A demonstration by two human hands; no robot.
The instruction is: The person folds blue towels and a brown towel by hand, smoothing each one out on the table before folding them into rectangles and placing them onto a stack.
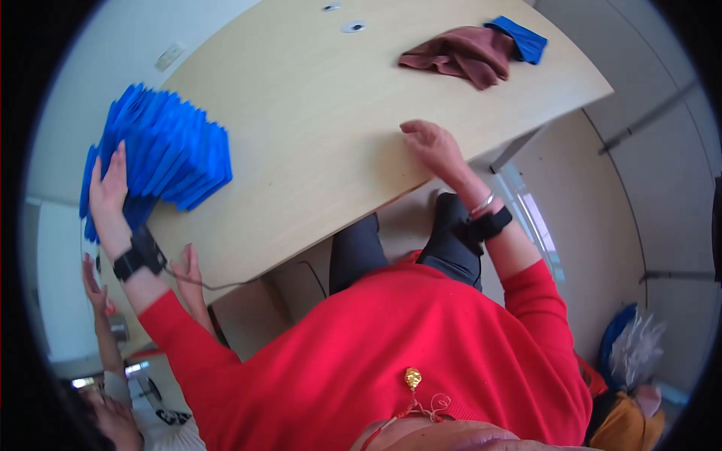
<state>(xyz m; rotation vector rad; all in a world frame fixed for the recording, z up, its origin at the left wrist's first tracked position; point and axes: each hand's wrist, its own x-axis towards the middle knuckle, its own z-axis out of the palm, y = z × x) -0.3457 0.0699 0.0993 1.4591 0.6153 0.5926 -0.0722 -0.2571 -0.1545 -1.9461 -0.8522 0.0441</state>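
Note:
On the left of the table stands a leaning stack of several flat, folded blue cloth-like pieces (169,146). My left hand (111,180) lies against the near left side of this stack, fingers stretched out and not wrapped round anything. My right hand (436,146) is over the table's near edge, right of the middle, with its fingers loosely curled and nothing seen in them. Beyond it, at the far right, a crumpled brown cloth (470,56) lies beside a small folded blue piece (523,39).
The pale wooden table (301,120) has a curved far edge and two round fittings (353,27) at the back. At lower left are another person's hands (189,270), near the table's corner. A dark cable (218,286) runs from my left wristband. Bags (632,421) lie at lower right.

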